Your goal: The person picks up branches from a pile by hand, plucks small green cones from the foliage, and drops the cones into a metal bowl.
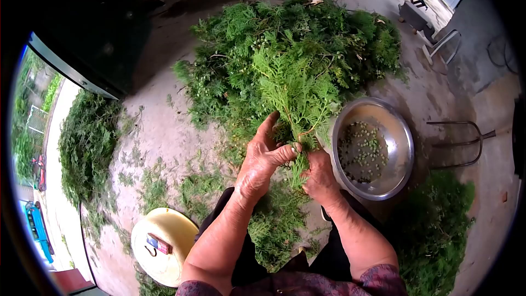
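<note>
We identify the sprig (296,87) as matt, scaly green foliage on a woody stem. At 3 o'clock from it, the bowl (383,115) is smooth bare metal with a dull sheen. The floor (164,126) is rough, matt concrete. The yellow disc (181,230) at 7 o'clock looks smooth and glossy.

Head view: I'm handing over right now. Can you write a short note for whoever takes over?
Left hand: pinching the cypress sprig near its stem.
Right hand: gripping the stem from below.
Things: the steel bowl sits just right of the hands. The big pile of cut branches lies ahead, and the pitchfork lies beyond the bowl.
Done: a thin layer of small green cones partly covers the bowl's bottom.
Left: judging by the pile, probably most of the branches.
</note>
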Motion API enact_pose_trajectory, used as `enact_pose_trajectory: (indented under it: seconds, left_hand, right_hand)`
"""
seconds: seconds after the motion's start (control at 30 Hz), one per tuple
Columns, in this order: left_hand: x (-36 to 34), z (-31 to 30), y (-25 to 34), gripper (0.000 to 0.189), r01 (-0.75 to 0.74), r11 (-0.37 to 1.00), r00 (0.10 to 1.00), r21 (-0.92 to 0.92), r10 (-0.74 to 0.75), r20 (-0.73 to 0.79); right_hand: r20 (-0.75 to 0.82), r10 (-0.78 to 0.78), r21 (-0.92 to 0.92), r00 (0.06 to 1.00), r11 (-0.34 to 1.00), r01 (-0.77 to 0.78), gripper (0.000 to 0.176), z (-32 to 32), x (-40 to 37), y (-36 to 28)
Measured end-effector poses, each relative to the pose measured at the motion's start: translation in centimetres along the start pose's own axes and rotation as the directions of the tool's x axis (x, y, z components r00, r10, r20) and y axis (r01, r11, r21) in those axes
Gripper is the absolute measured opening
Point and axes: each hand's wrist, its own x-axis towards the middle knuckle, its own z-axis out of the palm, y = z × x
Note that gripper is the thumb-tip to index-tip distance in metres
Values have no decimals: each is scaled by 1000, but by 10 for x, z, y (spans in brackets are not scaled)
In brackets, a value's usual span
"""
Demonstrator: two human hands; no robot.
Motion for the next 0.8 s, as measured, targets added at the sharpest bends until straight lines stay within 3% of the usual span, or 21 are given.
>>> enact_pose_trajectory:
  seconds: [0.1,0.13,0.17,0.3,0.33,0.43,0.57,0.63,0.7,0.77,0.8]
  left_hand:
    - [2,0,-2,86,0,999,1000,-38,-1,-30]
    - [2,-1,-1,88,42,998,998,-41,-44,-53]
    - [3,-3,0,89,85,995,993,-44,-88,-77]
    - [3,-4,3,76,40,980,994,-196,-59,-92]
    - [2,-5,-3,56,45,983,980,-176,-78,-183]
    - [3,-4,1,42,58,948,982,-312,-110,-151]
    - [4,-9,0,29,80,963,930,-259,-165,-328]
    - [6,-19,-6,29,116,980,926,-163,-166,-340]
    - [7,-19,-6,28,162,977,922,-139,-199,-331]
    - [3,-12,0,27,218,959,917,-183,-265,-298]
    - [3,-9,-2,27,164,967,938,-197,-214,-273]
  right_hand:
    - [-12,103,-141,995,985,-104,40,15,-3,8]
    - [41,-23,-242,999,970,32,44,17,-2,11]
    - [33,-17,-250,999,968,25,43,18,-5,11]
    - [-3,-60,-298,998,953,56,41,24,-5,-2]
    - [3,-39,-310,999,950,38,40,24,-7,-2]
    - [26,-15,-275,1000,961,21,39,23,-6,-7]
    - [110,-98,-310,989,942,128,40,15,-4,-9]
    - [61,-86,-204,994,974,97,36,6,0,2]
    - [0,-2,36,1000,999,2,32,-8,3,-1]
    - [-189,83,124,978,990,-60,24,-13,8,-1]
    - [-268,114,180,957,981,-66,21,-13,9,2]
